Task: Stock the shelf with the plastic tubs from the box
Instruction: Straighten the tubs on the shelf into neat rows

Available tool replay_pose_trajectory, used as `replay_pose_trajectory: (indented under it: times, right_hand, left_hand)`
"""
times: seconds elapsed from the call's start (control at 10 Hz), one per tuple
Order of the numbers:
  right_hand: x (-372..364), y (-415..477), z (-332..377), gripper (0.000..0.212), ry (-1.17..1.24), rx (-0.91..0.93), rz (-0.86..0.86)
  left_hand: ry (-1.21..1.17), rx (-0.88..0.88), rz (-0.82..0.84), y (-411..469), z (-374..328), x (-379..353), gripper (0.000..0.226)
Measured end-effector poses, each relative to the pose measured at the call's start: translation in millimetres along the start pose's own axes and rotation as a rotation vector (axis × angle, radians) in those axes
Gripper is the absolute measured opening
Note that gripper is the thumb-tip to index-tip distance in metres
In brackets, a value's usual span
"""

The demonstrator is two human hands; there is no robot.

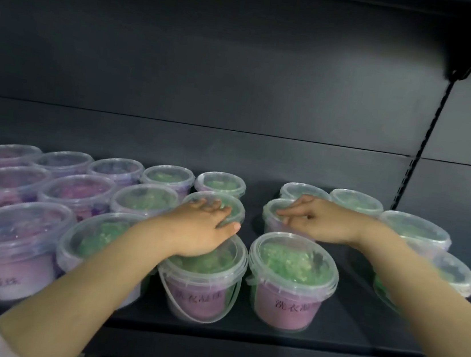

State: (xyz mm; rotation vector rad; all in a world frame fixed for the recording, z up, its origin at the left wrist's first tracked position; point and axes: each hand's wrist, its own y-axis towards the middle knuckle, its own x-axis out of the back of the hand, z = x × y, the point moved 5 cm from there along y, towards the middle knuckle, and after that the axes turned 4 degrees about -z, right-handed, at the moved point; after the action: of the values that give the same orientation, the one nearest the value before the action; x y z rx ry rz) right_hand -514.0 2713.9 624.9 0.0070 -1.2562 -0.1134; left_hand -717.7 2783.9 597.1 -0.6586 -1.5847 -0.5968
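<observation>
- Plastic tubs [291,278]: clear, lidded, green or purple fill; upright in rows on shelf [356,341]
- Left hand [204,222] flat on one lid [236,210], released; right hand [318,219] likewise

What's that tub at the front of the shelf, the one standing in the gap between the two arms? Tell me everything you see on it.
The tub is a round, clear plastic pail with a see-through lid fitted on top. Green pieces show under the lid, and a pink label with dark characters wraps the body. It stands upright near the front edge of the dark shelf. No hand touches it. The neighbouring tub sits very close; contact cannot be told.
</observation>
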Motion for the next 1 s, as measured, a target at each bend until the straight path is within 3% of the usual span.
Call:
replay_pose_trajectory:
  times: [0.3, 0.4, 0.5, 0.7, 1.0]
  right_hand:
    - [-15, 18, 25, 0.053, -0.039, 0.037, 0.104]
    - [-18, 15, 26, 0.058, 0.030, 0.035, 0.105]
    - [-11, 7, 22, 0.054, 0.255, 0.018, 0.107]
    - [-3, -5, 9, 0.063, 0.106, 0.002, 0.134]
    - [0, 0, 10, 0.047, 0.151, 0.033, 0.061]
  left_hand:
    - [-0.024, 0.012, 0.003, 3, 2, -2, 0.068]
    - [-0.024, 0.010, 0.003, 2, 1, 0, 0.068]
    - [-0.012, 0.008, 0.008, 0, 0, 1, 0.067]
    - [-0.005, 0.003, 0.008, -3, -2, 2, 0.067]
    - [-0.001, -0.002, 0.002, -3, -2, 2, 0.067]
